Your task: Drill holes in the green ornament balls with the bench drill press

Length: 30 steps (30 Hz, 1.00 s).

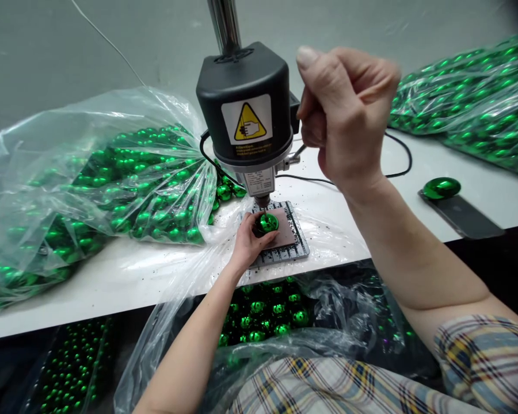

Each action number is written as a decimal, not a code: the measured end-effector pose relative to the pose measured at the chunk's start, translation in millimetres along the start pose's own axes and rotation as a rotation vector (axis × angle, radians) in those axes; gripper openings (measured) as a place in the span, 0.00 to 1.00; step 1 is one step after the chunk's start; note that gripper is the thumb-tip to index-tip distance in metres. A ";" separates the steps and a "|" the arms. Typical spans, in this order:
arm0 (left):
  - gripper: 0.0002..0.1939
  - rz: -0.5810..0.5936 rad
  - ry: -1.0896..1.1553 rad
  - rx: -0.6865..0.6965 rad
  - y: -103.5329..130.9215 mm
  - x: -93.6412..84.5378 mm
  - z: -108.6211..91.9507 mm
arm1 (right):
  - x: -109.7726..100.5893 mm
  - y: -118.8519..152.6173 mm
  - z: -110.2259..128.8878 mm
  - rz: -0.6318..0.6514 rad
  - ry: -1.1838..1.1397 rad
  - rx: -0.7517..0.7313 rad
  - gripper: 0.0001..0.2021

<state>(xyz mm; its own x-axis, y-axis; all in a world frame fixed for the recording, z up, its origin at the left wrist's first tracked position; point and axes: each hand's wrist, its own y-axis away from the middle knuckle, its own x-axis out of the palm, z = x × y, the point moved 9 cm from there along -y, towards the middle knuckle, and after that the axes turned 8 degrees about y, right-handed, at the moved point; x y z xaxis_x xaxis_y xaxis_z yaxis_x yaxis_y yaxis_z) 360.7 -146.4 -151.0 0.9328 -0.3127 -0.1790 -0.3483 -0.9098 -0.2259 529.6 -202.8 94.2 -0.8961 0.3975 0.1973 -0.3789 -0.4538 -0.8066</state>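
Observation:
A black bench drill press (244,106) stands in the middle, with a yellow warning sticker on its front. Under its spindle (262,200), my left hand (249,238) grips a shiny green ball (268,222) against a pinkish pad (287,230). The pad lies on the grey slotted base plate (302,250), which is strewn with dark bits. To the right of the motor housing, my right hand (349,109) is raised in a closed fist around the press lever (300,153); most of the lever is hidden behind the fingers.
Clear bags of green balls lie left (147,178) and right (487,109). Below the white table's edge, an open plastic bag (336,333) holds more balls. A phone (466,217) with a green glossy object (442,187) on it lies right. A black cable (408,152) curves behind.

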 end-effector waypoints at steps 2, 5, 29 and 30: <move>0.24 -0.004 0.023 -0.004 -0.2 -0.6 -0.4 | -3.8 8.4 4.6 -0.007 0.040 -0.041 0.23; 0.25 -0.001 0.023 -0.007 -0.4 -0.3 0.0 | -10.8 21.4 12.2 -0.040 0.090 -0.114 0.23; 0.27 0.018 0.080 -0.037 -0.9 0.4 4.5 | -25.1 87.1 7.4 0.006 0.041 -0.550 0.23; 0.27 0.017 0.077 -0.034 -1.0 0.4 4.2 | -24.7 88.0 7.3 0.017 0.034 -0.566 0.22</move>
<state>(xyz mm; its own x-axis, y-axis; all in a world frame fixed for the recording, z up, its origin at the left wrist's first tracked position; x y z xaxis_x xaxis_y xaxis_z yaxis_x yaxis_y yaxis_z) 361.0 -144.4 -154.9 0.9315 -0.3474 -0.1081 -0.3624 -0.9124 -0.1902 516.7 -258.4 22.4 -0.8895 0.4239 0.1706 -0.1725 0.0344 -0.9844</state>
